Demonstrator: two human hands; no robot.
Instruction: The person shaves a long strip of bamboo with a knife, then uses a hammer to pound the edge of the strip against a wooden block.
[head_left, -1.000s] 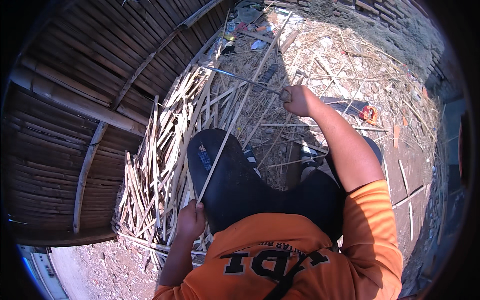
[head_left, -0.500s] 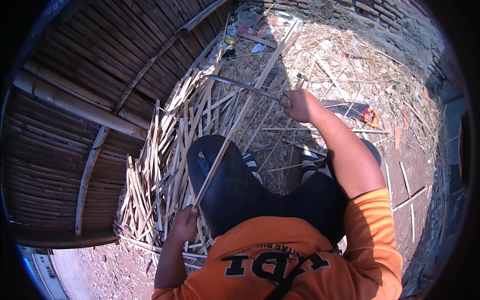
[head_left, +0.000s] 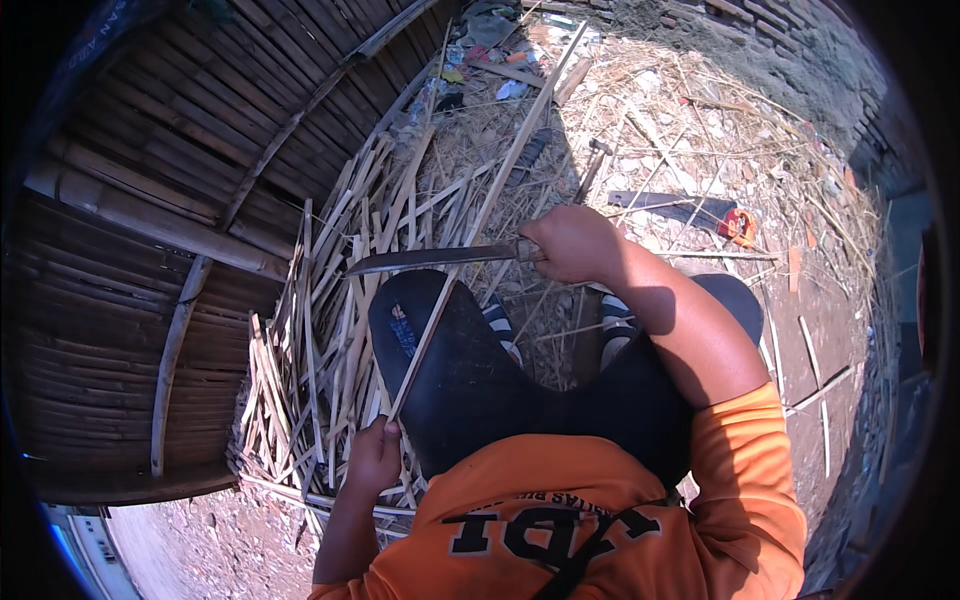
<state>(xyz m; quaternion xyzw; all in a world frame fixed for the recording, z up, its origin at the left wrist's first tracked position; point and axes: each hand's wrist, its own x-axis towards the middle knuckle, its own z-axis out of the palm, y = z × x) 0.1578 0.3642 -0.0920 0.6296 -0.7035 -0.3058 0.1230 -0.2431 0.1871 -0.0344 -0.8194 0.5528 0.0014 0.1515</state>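
My right hand [head_left: 575, 243] is closed around the handle of a long machete [head_left: 440, 259]. Its blade points left and lies across a long, thin bamboo strip [head_left: 505, 170], a little above my left knee. The near end of that strip is gripped in my left hand [head_left: 377, 455], low beside my left thigh. From there the strip slants over the thigh, away and to the right, toward the rubble at the back. Whether the blade touches the strip or hovers over it I cannot tell.
A loose heap of split strips [head_left: 330, 350] lies along the left, beside a bamboo-slat wall [head_left: 130, 340]. A handsaw with an orange handle [head_left: 738, 228] rests on the ground at the right. Behind is a brick wall [head_left: 770, 25]; straw and scraps cover the ground.
My right hand has drawn the machete toward me along the strip, and the blade now lies more level. My left hand stays at the strip's near end.
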